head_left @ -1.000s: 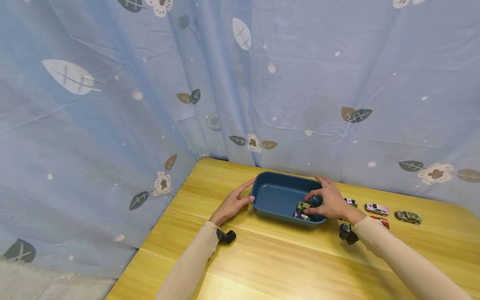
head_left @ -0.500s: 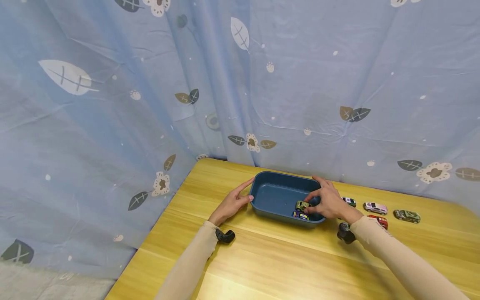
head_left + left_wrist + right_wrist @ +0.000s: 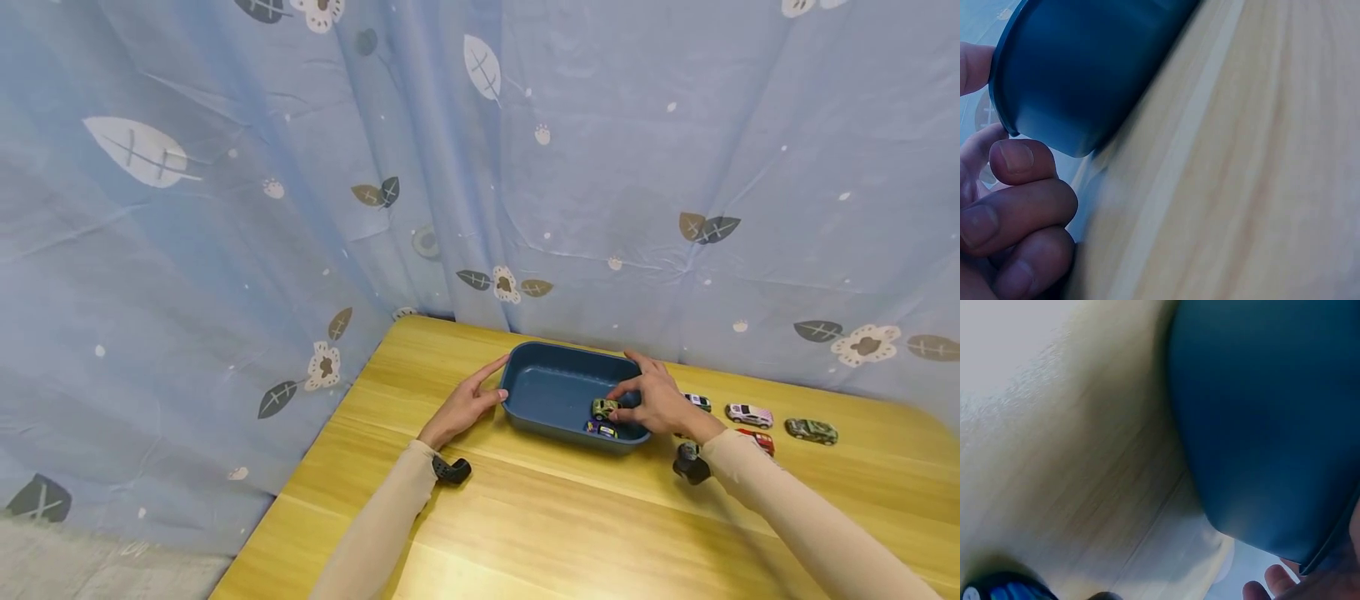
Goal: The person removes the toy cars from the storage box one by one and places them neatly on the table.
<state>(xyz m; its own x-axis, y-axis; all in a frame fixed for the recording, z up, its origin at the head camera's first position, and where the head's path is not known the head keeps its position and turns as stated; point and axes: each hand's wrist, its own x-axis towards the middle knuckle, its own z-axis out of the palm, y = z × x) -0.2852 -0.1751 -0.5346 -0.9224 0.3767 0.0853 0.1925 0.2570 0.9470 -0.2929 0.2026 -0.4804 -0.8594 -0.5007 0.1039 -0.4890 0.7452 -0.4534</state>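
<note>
A dark blue plastic bin stands on the wooden table, with two toy cars at its near right end. My right hand reaches over the bin's right end and pinches a green camouflage toy car between thumb and forefinger. Beside that one, against the near wall, lies a purple and yellow toy car. My left hand touches the bin's left end with thumb and forefinger at the rim. In the left wrist view its other fingers are bent below the rim. The right wrist view hides the pinched car behind the bin wall.
Right of the bin stand a pink and white toy car, another camouflage car, a red car partly behind the right sleeve, and a white and dark car. A patterned blue curtain hangs behind the table.
My right fingertips have shifted slightly with the green toy car, which sits a little farther from the purple one. The left hand keeps its place at the bin's end.
</note>
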